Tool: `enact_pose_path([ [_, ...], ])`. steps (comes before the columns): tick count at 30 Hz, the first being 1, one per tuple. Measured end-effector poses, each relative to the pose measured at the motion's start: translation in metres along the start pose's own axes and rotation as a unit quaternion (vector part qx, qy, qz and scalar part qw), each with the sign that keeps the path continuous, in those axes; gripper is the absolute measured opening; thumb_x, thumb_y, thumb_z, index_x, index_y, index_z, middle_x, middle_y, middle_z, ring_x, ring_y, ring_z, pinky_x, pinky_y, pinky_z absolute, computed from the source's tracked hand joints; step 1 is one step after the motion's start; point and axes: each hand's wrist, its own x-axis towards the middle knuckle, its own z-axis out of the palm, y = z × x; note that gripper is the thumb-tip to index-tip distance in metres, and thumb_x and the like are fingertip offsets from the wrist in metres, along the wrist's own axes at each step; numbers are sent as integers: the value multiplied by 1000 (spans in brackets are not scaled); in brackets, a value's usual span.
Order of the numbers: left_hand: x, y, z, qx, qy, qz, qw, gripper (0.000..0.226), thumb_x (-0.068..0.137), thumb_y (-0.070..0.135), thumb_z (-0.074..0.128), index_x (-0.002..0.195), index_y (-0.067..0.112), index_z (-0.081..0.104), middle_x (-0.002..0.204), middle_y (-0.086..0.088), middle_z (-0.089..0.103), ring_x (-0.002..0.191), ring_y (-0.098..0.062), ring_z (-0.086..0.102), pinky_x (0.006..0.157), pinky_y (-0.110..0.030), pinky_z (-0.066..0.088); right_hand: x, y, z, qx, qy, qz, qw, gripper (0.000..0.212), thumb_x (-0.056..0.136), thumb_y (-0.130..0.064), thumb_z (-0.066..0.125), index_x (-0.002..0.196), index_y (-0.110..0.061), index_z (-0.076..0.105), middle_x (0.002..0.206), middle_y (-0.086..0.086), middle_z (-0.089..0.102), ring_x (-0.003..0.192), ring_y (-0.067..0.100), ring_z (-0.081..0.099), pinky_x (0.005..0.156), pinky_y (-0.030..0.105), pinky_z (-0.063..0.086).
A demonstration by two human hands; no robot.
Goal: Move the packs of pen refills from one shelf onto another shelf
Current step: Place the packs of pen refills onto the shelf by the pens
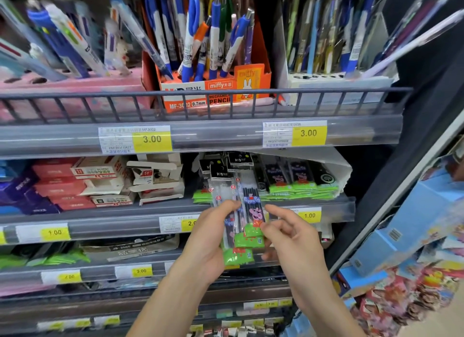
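Note:
My left hand [209, 233] grips a fanned bunch of several clear refill packs [236, 206] with black headers and green bottoms, held upright in front of the second shelf [125, 211]. My right hand [291, 238] pinches the green bottom of the front pack, the one with a pink pig print [254, 211]. More of the same packs [296, 183] lie stacked on that shelf behind, at its right end. A few green packs [57, 258] also lie on the shelf below [100, 264], at the left.
Red and white small boxes [82, 183] fill the left of the second shelf. Above, behind a wire rail [200, 95], stands an orange mechanical-pencil display [213, 85] and pen racks. A blue carton and bright packets [414, 236] crowd the right side.

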Motion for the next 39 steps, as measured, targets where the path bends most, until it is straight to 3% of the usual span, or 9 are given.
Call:
enact_pose_path([
  [6, 0, 0, -4, -29, -6, 49, 998, 33, 88, 24, 81, 117, 8, 78, 111, -20, 80, 95, -38, 80, 68, -44, 65, -5, -4, 8, 21, 4, -18, 1000, 36, 96, -15, 68, 121, -40, 64, 77, 9, 71, 72, 19, 70, 59, 26, 58],
  [11, 2, -2, -6, -14, 9, 56, 998, 41, 82, 36, 84, 114, 11, 80, 112, -19, 80, 101, -40, 78, 83, -51, 63, -2, -5, 9, 21, 22, -13, 999, 36, 96, -13, 68, 123, -37, 65, 69, 4, 71, 60, 18, 69, 62, 25, 58],
  [17, 6, -4, -7, -13, 31, 62, 998, 17, 91, 21, 81, 101, 7, 80, 95, -13, 81, 69, -19, 72, 62, -32, 63, 29, -20, 15, 50, 87, 2, 995, 24, 96, -10, 66, 118, -21, 68, 67, -4, 74, 59, 15, 69, 64, 30, 62],
  [21, 7, -6, -3, 0, 28, 83, 996, 17, 88, 14, 83, 104, 10, 80, 88, -15, 78, 79, -28, 69, 83, -47, 59, 35, -14, 21, -37, 121, -35, 991, 21, 99, -21, 65, 120, -21, 67, 71, -4, 76, 64, 15, 75, 71, 38, 63],
  [23, 7, -5, -1, -4, 29, 94, 995, 16, 87, 5, 81, 102, 8, 80, 87, -19, 75, 80, -31, 67, 90, -53, 55, 28, -3, 18, -229, 123, -111, 959, 28, 100, -38, 60, 122, -24, 68, 68, -7, 74, 65, 6, 71, 69, 35, 59],
  [26, 9, -6, 0, 4, 46, 106, 993, 11, 87, 0, 81, 95, 8, 81, 92, -23, 79, 81, -32, 70, 86, -50, 59, 19, 7, 4, -455, 143, -291, 829, 35, 101, -42, 52, 123, -21, 70, 94, -9, 67, 78, 10, 65, 63, 30, 53],
  [30, 11, -9, -3, 8, 61, 118, 991, 14, 88, -3, 79, 86, 11, 83, 88, -18, 81, 71, -24, 75, 65, -32, 66, 38, 3, -13, -544, 30, -447, 710, 32, 93, -21, 70, 124, -14, 72, 133, 9, 63, 126, 32, 57, 97, 45, 54],
  [36, 4, -4, -9, 1, 86, 89, 992, 15, 90, 6, 80, 103, 2, 73, 80, -12, 78, 66, -23, 77, 56, -29, 62, 71, -6, -11, -567, 21, -446, 692, 26, 86, -19, 81, 112, -21, 80, 108, 4, 75, 91, 32, 68, 81, 47, 52],
  [39, -3, 2, -10, -15, 74, 46, 996, 18, 96, 13, 74, 106, -1, 69, 75, -12, 75, 62, -26, 76, 52, -31, 61, 77, -2, -7, -585, 57, -435, 682, 23, 89, -24, 76, 112, -25, 79, 107, 3, 75, 94, 31, 64, 81, 46, 47],
])
